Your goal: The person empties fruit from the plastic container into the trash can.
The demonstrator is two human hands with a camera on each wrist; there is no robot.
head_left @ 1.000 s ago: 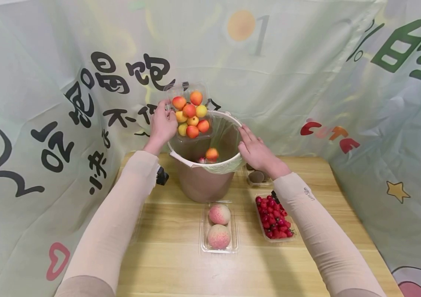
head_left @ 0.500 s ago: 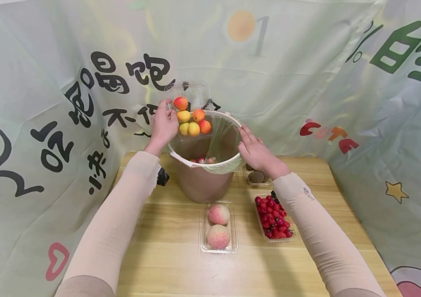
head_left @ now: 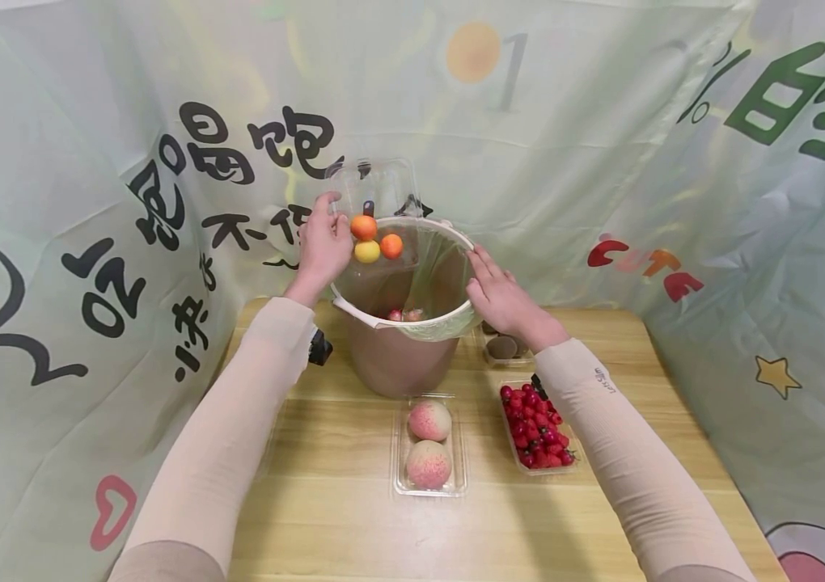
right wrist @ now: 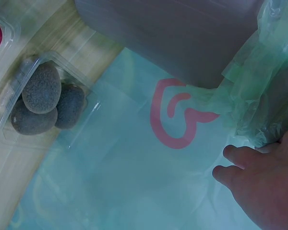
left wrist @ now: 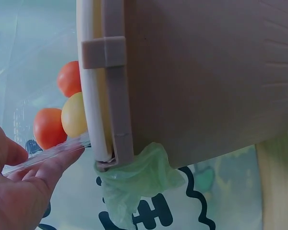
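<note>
My left hand (head_left: pixel 323 252) pinches the edge of a clear plastic container (head_left: pixel 387 187), which is tilted over the bin's mouth. Three small orange and yellow fruits (head_left: pixel 366 251) sit low in it. In the left wrist view, the thumb and fingers (left wrist: pixel 62 163) clasp the container's edge beside the rim. Below is a brownish bin (head_left: pixel 404 360) with a white rim and a green bag (head_left: pixel 442 267). Several reddish fruits (head_left: pixel 412 314) show inside; its bottom is hidden. My right hand (head_left: pixel 503 295) rests with straight fingers on the rim's right side, against the bag.
A clear box with two pink-white peaches (head_left: pixel 429 464) lies in front of the bin. To its right stands a box of red berries and cherries (head_left: pixel 538 428). Dark oval kiwi-like fruits (right wrist: pixel 41 88) sit in another box behind. Printed cloth (head_left: pixel 565 162) surrounds the wooden table (head_left: pixel 354 517).
Fruit has tumbled out of the tilted container into the bin, leaving three in it from several. The left hand has shifted slightly right. The right hand stays put on the rim.
</note>
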